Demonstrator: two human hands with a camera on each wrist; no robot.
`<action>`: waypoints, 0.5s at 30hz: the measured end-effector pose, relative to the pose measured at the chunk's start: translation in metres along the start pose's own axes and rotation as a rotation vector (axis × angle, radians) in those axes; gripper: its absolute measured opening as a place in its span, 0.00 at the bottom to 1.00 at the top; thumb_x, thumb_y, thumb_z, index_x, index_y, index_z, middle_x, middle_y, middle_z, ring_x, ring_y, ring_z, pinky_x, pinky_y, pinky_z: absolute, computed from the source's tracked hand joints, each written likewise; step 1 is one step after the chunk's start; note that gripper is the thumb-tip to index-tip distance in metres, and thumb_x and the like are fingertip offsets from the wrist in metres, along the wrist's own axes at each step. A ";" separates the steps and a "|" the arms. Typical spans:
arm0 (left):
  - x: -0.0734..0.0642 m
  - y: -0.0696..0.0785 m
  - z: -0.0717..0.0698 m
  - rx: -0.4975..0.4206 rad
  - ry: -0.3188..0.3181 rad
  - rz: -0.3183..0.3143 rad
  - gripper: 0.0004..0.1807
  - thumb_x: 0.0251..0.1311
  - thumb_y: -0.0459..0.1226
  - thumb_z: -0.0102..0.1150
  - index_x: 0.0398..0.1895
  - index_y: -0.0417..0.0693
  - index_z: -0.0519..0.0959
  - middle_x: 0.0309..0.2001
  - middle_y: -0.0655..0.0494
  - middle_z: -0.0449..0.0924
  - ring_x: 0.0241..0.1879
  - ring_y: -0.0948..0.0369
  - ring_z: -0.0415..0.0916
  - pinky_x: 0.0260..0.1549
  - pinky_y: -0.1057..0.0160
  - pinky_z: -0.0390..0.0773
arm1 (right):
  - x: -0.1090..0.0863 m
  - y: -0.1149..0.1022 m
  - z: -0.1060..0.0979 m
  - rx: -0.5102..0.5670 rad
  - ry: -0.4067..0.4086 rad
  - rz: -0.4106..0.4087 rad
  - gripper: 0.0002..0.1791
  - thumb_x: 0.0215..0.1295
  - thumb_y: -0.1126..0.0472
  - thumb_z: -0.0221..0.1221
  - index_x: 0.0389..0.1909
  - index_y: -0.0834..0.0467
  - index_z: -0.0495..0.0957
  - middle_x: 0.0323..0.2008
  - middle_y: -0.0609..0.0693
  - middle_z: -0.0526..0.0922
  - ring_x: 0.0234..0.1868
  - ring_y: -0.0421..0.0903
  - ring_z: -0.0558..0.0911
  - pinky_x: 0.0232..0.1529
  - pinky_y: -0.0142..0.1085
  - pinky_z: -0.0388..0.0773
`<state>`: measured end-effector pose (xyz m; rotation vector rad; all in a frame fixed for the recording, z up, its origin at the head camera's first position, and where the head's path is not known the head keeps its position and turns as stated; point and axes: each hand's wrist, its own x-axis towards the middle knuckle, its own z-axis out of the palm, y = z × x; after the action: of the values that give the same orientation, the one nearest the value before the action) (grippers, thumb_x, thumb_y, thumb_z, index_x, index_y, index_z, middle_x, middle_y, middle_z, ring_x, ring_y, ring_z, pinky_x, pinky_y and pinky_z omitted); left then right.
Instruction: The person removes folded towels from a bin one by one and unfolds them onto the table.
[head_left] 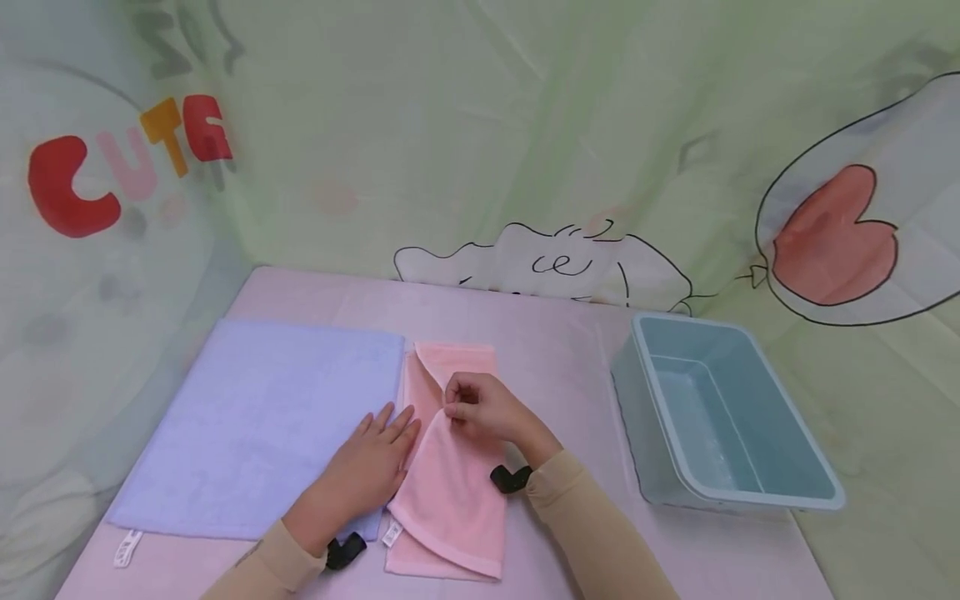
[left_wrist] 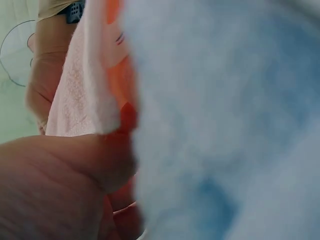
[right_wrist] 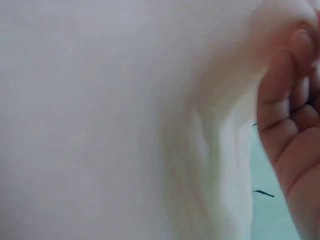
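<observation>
A pink towel (head_left: 457, 500), partly folded, lies in front of me with its upper layer lifted at the middle of its left edge. My right hand (head_left: 487, 408) pinches that raised edge between thumb and fingers, the other fingers curled. My left hand (head_left: 375, 458) lies flat with fingers spread, its fingertips on the left part of the pink towel and its palm side near the blue towel (head_left: 277, 425). In the left wrist view the pink towel (left_wrist: 75, 95) stands up beside the left thumb. The right wrist view shows the right hand (right_wrist: 295, 110) at the cloth's edge.
A light blue plastic bin (head_left: 663, 417) stands on the right of the pink-covered table (head_left: 562, 350). White tags stick out from the blue towel (head_left: 127, 548) and from the pink towel. A printed curtain (head_left: 450, 125) hangs behind and at both sides.
</observation>
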<state>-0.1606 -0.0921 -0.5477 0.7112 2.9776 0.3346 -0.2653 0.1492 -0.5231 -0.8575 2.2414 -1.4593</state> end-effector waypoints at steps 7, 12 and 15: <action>0.002 0.003 -0.001 -0.008 -0.035 -0.008 0.38 0.74 0.49 0.64 0.82 0.44 0.68 0.85 0.46 0.60 0.85 0.38 0.55 0.82 0.35 0.59 | -0.018 0.008 -0.010 0.123 0.118 -0.081 0.07 0.69 0.72 0.67 0.32 0.63 0.79 0.25 0.45 0.80 0.27 0.39 0.79 0.32 0.29 0.79; 0.001 0.007 -0.005 -0.043 -0.051 -0.014 0.40 0.72 0.49 0.66 0.82 0.42 0.67 0.85 0.44 0.60 0.85 0.37 0.54 0.82 0.35 0.57 | -0.033 0.003 -0.017 0.151 0.168 -0.053 0.07 0.68 0.70 0.66 0.31 0.63 0.78 0.25 0.45 0.77 0.27 0.39 0.75 0.31 0.28 0.75; 0.001 0.009 -0.008 -0.066 -0.058 -0.019 0.42 0.71 0.49 0.68 0.81 0.41 0.67 0.85 0.43 0.60 0.85 0.36 0.53 0.82 0.34 0.57 | -0.040 -0.001 -0.020 0.108 0.225 -0.006 0.10 0.67 0.66 0.67 0.30 0.62 0.76 0.25 0.44 0.73 0.27 0.38 0.72 0.30 0.28 0.71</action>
<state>-0.1581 -0.0858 -0.5383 0.6738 2.9022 0.4015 -0.2459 0.1883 -0.5161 -0.6970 2.2913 -1.7392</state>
